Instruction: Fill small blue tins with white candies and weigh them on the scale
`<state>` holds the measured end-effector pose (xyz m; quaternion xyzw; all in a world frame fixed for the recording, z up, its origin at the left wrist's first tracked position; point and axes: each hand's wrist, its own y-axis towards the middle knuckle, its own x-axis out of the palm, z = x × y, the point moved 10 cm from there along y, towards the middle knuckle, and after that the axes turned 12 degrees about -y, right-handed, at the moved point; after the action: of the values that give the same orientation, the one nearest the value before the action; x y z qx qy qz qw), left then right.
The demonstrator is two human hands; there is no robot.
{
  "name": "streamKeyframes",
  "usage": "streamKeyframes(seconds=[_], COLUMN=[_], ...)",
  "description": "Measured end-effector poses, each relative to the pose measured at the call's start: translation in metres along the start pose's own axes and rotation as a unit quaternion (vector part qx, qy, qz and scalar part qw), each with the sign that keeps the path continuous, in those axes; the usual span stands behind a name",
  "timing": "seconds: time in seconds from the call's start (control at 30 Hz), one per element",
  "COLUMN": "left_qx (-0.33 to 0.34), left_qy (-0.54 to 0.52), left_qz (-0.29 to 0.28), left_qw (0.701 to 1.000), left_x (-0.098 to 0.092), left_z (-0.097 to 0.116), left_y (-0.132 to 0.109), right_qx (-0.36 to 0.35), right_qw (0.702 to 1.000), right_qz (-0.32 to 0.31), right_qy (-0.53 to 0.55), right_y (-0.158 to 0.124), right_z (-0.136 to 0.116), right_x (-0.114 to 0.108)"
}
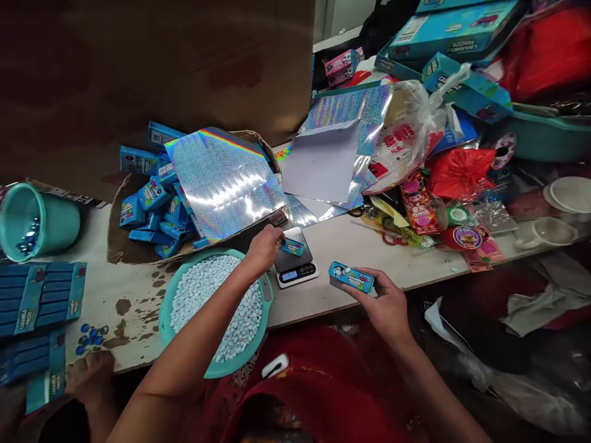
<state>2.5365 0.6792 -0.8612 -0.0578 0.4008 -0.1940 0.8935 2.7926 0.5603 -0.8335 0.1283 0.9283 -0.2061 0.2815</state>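
My left hand [265, 249] is closed, its fingertips at the left end of a small blue tin [293, 247] on the digital kitchen scale [298, 275]; the fingers partly hide that end. The scale's display is lit, its digits too small to read surely. My right hand [385, 301] grips another blue tin [355, 280] by its right end, just past the table's front edge. White candies show through the opening at that tin's left. Below my left forearm, a turquoise colander [265, 307] holds a heap of white candies [203, 286].
A carton [113, 237] of blue tins stands behind the colander, with a shiny holographic sheet [221, 184] over it. Left are a turquoise bucket [62, 221], display boxes [50, 295] and another person's hand [92, 375]. Bags, packets and a white mug [547, 234] crowd the right.
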Motion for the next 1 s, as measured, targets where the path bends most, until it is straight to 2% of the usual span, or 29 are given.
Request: streamKeyframes(seconds=[0.13,0.23,0.3,0.37,0.43,0.5,0.57,0.67,0.73,0.77,0.87,0.9,0.93,1.0], left_qx=[0.015,0.005,-0.028,-0.099,-0.203,-0.267,-0.273,-0.269,-0.291,-0.303,-0.31,-0.307,-0.305,-0.303], left_qy=[-0.035,-0.094,-0.127,-0.108,-0.057,-0.048,-0.067,-0.13,-0.255,-0.341,-0.566,-0.608,-0.634,-0.651], left_qz=[0.027,0.07,0.126,0.16,0.13,0.077,0.067,0.101,0.136,0.161,0.24,0.249,0.246,0.205], left_qw=[0.999,0.993,0.984,0.976,0.969,0.96,0.957,0.949,0.912,0.875,0.725,0.689,0.667,0.666], left_x=[-0.007,-0.026,-0.044,-0.052,-0.042,-0.022,-0.008,-0.006,-0.008,-0.009,-0.008,-0.007,-0.005,-0.001], left_z=[0.01,0.004,-0.02,-0.061,-0.11,-0.147,-0.164,-0.173,-0.182,-0.188,-0.203,-0.205,-0.205,-0.197], left_y=[0.002,-0.009,-0.031,-0.065,-0.102,-0.133,-0.15,-0.163,-0.176,-0.184,-0.206,-0.209,-0.208,-0.198], right_qx=[0.004,-0.004,-0.009,-0.015,-0.023,-0.03,-0.038,-0.048,-0.05,-0.05,-0.049,-0.049,-0.048,-0.047], right_qw=[1.0,1.0,1.0,1.0,1.0,0.999,0.999,0.999,0.999,0.999,0.999,0.999,0.999,0.999], right_qz=[0.007,0.011,0.016,0.019,0.017,0.013,0.008,-0.001,-0.004,-0.006,-0.007,-0.008,-0.009,-0.01], right_qy=[0.01,0.005,0.002,0.001,0.003,0.002,-0.001,-0.006,-0.007,-0.009,-0.015,-0.016,-0.016,-0.015], right_y=[0.006,0.009,0.01,0.011,0.012,0.014,0.017,0.02,0.022,0.022,0.023,0.023,0.023,0.023], right_z=[0.007,0.006,0.003,0.002,0.002,0.002,0.002,-0.001,-0.004,-0.005,-0.008,-0.008,-0.008,-0.008], right_x=[-0.006,-0.009,-0.01,-0.01,-0.008,-0.004,0.0,0.007,0.011,0.013,0.017,0.018,0.019,0.02])
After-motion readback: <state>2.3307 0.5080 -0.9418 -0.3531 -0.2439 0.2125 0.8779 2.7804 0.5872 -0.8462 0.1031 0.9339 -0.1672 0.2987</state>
